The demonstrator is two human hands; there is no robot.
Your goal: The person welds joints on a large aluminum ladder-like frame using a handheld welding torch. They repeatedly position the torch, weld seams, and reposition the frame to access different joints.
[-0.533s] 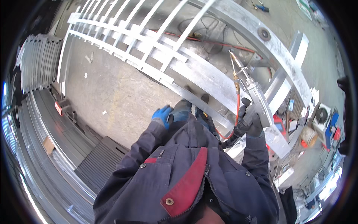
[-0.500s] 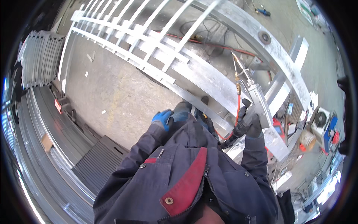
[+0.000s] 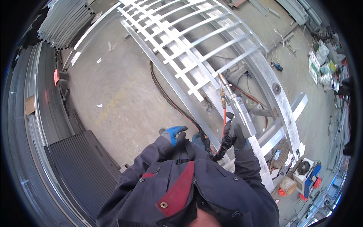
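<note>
Silver-grey metal tool in the right hand: a long boxy body, tapering to a thin nozzle that points up and away toward the gate frame. Small brass-coloured fittings sit along its left side, with an orange hose running down from them. Right hand wears a dark glove, fingers wrapped tight around the lower end of the tool body. A thick black cable leaves the handle end, loops over the concrete floor and passes under the frame. Tool hangs just above a pale flat bar of the frame, nozzle tip close to a crossbar joint; contact cannot be told. Left hand in a blue glove, raised near the chest, fingers loosely curled, holding nothing visible. Person wears dark overalls with a red collar patch. Stacked metal profiles lie at upper left.
</note>
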